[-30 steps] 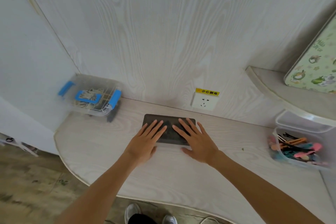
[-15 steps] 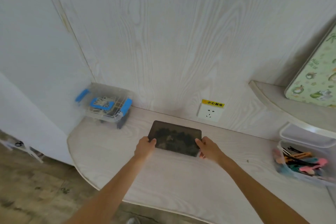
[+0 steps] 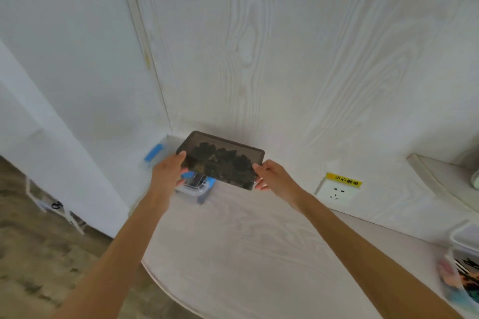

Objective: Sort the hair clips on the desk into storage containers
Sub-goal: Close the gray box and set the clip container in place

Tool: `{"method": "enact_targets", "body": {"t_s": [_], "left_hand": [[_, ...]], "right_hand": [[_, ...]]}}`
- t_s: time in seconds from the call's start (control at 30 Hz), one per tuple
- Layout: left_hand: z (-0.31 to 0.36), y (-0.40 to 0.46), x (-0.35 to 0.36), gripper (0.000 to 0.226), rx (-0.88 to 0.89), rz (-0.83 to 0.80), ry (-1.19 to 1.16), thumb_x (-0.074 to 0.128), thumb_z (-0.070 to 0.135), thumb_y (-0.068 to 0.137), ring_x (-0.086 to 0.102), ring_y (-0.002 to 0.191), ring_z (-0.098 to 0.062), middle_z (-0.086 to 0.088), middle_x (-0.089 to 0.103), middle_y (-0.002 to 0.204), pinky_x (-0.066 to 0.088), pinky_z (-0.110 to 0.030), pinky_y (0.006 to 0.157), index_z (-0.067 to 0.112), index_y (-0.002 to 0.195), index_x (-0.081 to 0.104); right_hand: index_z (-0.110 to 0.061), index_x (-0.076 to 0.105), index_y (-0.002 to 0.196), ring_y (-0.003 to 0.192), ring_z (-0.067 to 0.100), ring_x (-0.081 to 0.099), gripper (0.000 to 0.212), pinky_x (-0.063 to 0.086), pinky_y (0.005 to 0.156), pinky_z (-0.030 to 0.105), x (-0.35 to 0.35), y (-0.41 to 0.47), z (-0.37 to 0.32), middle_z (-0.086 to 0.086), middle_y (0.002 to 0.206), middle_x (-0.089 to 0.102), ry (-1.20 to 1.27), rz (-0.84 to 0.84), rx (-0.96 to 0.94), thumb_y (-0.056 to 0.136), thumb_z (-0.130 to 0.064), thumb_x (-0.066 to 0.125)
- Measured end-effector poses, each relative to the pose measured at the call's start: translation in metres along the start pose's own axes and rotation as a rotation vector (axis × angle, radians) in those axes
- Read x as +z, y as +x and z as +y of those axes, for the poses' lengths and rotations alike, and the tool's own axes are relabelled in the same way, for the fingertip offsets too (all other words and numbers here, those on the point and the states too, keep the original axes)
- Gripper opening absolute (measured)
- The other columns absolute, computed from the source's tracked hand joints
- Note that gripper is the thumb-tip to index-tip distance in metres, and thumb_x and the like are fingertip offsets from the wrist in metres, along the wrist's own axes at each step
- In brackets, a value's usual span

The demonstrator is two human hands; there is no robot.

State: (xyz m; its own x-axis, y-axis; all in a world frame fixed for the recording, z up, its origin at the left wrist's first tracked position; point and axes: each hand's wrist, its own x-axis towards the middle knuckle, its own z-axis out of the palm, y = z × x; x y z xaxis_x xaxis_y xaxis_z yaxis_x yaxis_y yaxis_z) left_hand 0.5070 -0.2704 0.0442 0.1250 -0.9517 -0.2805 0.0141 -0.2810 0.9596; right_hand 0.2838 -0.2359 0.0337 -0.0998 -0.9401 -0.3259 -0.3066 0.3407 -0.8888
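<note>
At the far left, a clear container with blue latches (image 3: pixel 193 188) is sitting on the surface (image 3: pixel 246 254) against the wall, mostly hidden behind the left hand and the box above it; its contents cannot be made out here. The left hand (image 3: pixel 166 176) is gripping the left end of a dark, smoky-tinted box (image 3: pixel 220 160), thumb on top and fingers curled underneath. A second ago both hands were lying flat on this box as it rested mid-surface; now it is being carried in the air, tilted, toward that latched container, which suggests the person is stacking or stowing it there and that this batch is finished. Dark shapes, probably hair clips, are showing through the lid, though motion blur is making them impossible to identify. The right hand (image 3: pixel 274 177) is pinching the box's right end in the same way. Further right, a wall socket with a yellow label (image 3: pixel 337 189) is showing. At the right edge, an open container holding coloured clips (image 3: pixel 464 277) is being cut off by the frame and is badly blurred.
</note>
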Motion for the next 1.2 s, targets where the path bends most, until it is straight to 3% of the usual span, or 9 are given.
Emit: {"method": "enact_targets", "body": {"t_s": [0.2, 0.27, 0.4, 0.67, 0.83, 0.93, 1.03, 1.1, 1.2], "left_hand": [[-0.012, 0.057, -0.028, 0.034, -0.061, 0.148, 0.018, 0.052, 0.015, 0.095, 0.054, 0.087, -0.021, -0.009, 0.054, 0.101, 0.045, -0.024, 0.066, 0.001, 0.125, 0.053], [-0.018, 0.076, -0.039, 0.031, -0.081, 0.16, 0.022, 0.054, 0.017, 0.094, 0.054, 0.09, -0.023, -0.013, 0.056, 0.099, 0.05, -0.031, 0.071, -0.001, 0.118, 0.056], [-0.025, 0.099, -0.044, 0.026, -0.129, 0.234, 0.013, 0.065, 0.027, 0.087, 0.061, 0.081, -0.028, -0.016, 0.064, 0.081, 0.053, -0.042, 0.09, 0.006, 0.072, 0.06], [-0.032, 0.097, -0.038, 0.048, -0.077, 0.16, 0.077, 0.05, 0.037, 0.093, 0.06, 0.109, -0.031, -0.016, 0.06, 0.119, 0.051, -0.037, 0.084, 0.004, 0.128, 0.051], [-0.028, 0.087, -0.039, 0.046, -0.118, 0.151, -0.013, 0.053, 0.034, 0.093, 0.059, 0.111, -0.028, -0.013, 0.059, 0.123, 0.05, -0.038, 0.087, 0.003, 0.127, 0.051], [-0.026, 0.069, -0.033, 0.046, -0.069, 0.197, 0.031, 0.053, 0.035, 0.093, 0.057, 0.1, -0.022, -0.011, 0.057, 0.114, 0.049, -0.033, 0.085, 0.002, 0.125, 0.049], [-0.035, 0.04, -0.019, 0.038, 0.053, 0.247, 0.066, 0.059, 0.025, 0.091, 0.057, 0.109, -0.027, -0.013, 0.055, 0.122, 0.047, -0.045, 0.097, 0.008, 0.123, 0.05], [-0.045, 0.017, 0.008, 0.021, 0.152, 0.187, 0.159, 0.058, 0.012, 0.089, 0.06, 0.106, -0.027, -0.011, 0.062, 0.113, 0.048, -0.05, 0.094, 0.013, 0.11, 0.058], [-0.057, -0.022, 0.067, 0.022, 0.201, -0.143, 0.316, 0.054, -0.001, 0.088, 0.064, 0.069, 0.001, 0.014, 0.069, 0.069, 0.054, -0.025, 0.067, 0.018, 0.087, 0.066]], "right_hand": [[-0.019, 0.04, 0.076, 0.088, 0.035, 0.065, 0.024, 0.05, 0.087, 0.045, 0.072, 0.047, -0.016, 0.018, 0.097, 0.062, -0.062, 0.022, 0.026, 0.095, -0.033, 0.047], [-0.021, 0.038, 0.074, 0.079, 0.031, 0.065, 0.026, 0.049, 0.087, 0.047, 0.087, 0.061, -0.02, 0.013, 0.089, 0.06, -0.034, 0.053, 0.02, 0.094, -0.034, 0.048], [-0.015, 0.041, 0.086, 0.068, 0.016, 0.061, 0.024, 0.05, 0.081, 0.04, 0.097, 0.073, -0.023, 0.008, 0.088, 0.057, -0.032, 0.101, 0.028, 0.095, -0.038, 0.044], [-0.022, 0.037, 0.074, 0.068, 0.016, 0.061, 0.026, 0.05, 0.079, 0.036, 0.1, 0.064, -0.022, 0.003, 0.079, 0.054, 0.035, 0.067, 0.058, 0.096, -0.033, 0.045], [-0.017, 0.042, 0.077, 0.078, 0.024, 0.064, 0.027, 0.051, 0.086, 0.04, 0.097, 0.059, -0.027, 0.008, 0.086, 0.06, 0.026, 0.036, 0.065, 0.095, -0.037, 0.045], [-0.01, 0.048, 0.086, 0.069, 0.021, 0.062, 0.036, 0.052, 0.07, 0.03, 0.08, 0.052, -0.027, 0.007, 0.081, 0.058, 0.214, -0.038, 0.149, 0.096, -0.043, 0.041], [-0.009, 0.05, 0.096, 0.063, 0.016, 0.057, 0.029, 0.046, 0.061, 0.022, 0.045, 0.028, -0.006, 0.004, 0.077, 0.058, 0.327, -0.063, 0.182, 0.097, -0.036, 0.041], [-0.01, 0.055, 0.095, 0.065, 0.015, 0.058, 0.022, 0.046, 0.063, 0.022, 0.011, 0.005, 0.022, 0.003, 0.077, 0.06, 0.297, -0.049, 0.178, 0.097, -0.03, 0.044], [-0.009, 0.057, 0.096, 0.064, 0.015, 0.057, 0.012, 0.044, 0.062, 0.02, -0.044, -0.039, 0.081, 0.003, 0.077, 0.06, 0.253, 0.073, 0.172, 0.094, -0.014, 0.046]]}}
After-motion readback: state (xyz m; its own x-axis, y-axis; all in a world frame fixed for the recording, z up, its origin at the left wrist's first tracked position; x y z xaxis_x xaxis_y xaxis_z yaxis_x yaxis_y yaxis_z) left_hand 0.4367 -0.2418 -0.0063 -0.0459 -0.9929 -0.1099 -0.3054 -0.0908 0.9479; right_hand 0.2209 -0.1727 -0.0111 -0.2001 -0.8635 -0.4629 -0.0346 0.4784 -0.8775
